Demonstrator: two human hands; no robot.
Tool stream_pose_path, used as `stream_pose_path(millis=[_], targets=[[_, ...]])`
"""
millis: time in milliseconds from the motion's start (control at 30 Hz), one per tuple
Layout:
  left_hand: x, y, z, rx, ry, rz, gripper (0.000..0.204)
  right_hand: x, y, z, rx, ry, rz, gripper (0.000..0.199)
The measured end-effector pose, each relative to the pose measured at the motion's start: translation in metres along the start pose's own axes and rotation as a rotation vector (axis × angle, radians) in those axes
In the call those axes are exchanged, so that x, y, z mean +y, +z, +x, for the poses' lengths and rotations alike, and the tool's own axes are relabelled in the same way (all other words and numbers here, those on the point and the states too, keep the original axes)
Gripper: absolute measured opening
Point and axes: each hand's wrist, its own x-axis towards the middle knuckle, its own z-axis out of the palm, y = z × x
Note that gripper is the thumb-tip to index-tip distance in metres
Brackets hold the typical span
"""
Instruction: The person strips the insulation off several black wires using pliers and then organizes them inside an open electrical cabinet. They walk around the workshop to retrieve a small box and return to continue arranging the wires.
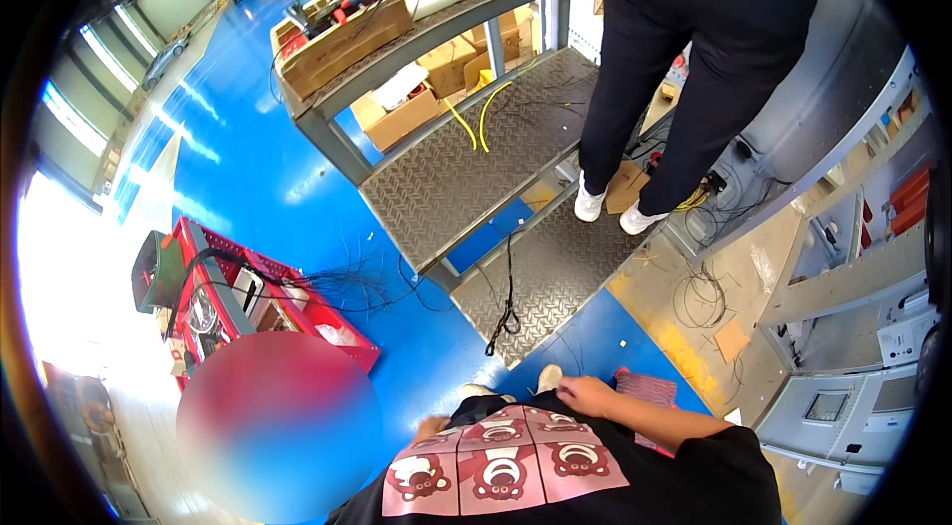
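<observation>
My right hand is low in the middle, in front of my dark clothing, with its fingers curled in and nothing visible in them. It is close to my light-coloured shoe. My left hand shows only in small part at the edge of my printed shirt, and its fingers cannot be made out. Neither hand touches the metal steps ahead. A black cable bundle hangs over the lower step. Beside my right forearm lies a reddish wrapped bundle.
A person in dark trousers stands on the steps facing an open metal cabinet. A wooden box of tools rests on the upper platform. At left is a red cart with black wires. Loose cables lie on the floor.
</observation>
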Motion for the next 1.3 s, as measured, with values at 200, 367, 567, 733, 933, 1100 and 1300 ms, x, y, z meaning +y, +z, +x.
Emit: stream_pose_path(millis=[200, 367, 567, 733, 933, 1100, 1300], targets=[[-0.016, -0.052, 0.032, -0.034, -0.115, -0.222, 0.040, 0.026, 0.001, -0.037, -0.034, 0.091, -0.088, 0.021], [0.001, -0.077, 0.082, 0.005, -0.131, -0.327, 0.035, 0.001, 0.028, 0.009, 0.423, 0.187, 0.355, 0.021], [0.050, -0.085, 0.148, -0.266, 0.223, -0.166, 0.036, -0.017, 0.036, 0.006, 0.551, 0.379, 0.327, 0.019], [0.030, -0.117, 0.193, -0.291, 0.439, -0.258, 0.035, -0.020, 0.046, 0.037, 0.811, 0.533, 0.324, 0.012], [-0.097, -0.189, 0.240, -0.029, 0.152, -0.253, 0.037, -0.175, 0.003, 0.150, 0.687, 0.253, 0.098, 0.012], [-0.154, -0.256, 0.244, 0.286, 0.054, -0.357, 0.034, -0.264, -0.029, 0.227, 0.705, 0.050, 0.045, 0.011], [-0.133, -0.253, 0.239, 0.323, 0.043, -0.518, 0.026, -0.296, -0.047, 0.270, 0.669, -0.070, -0.102, 0.018]])
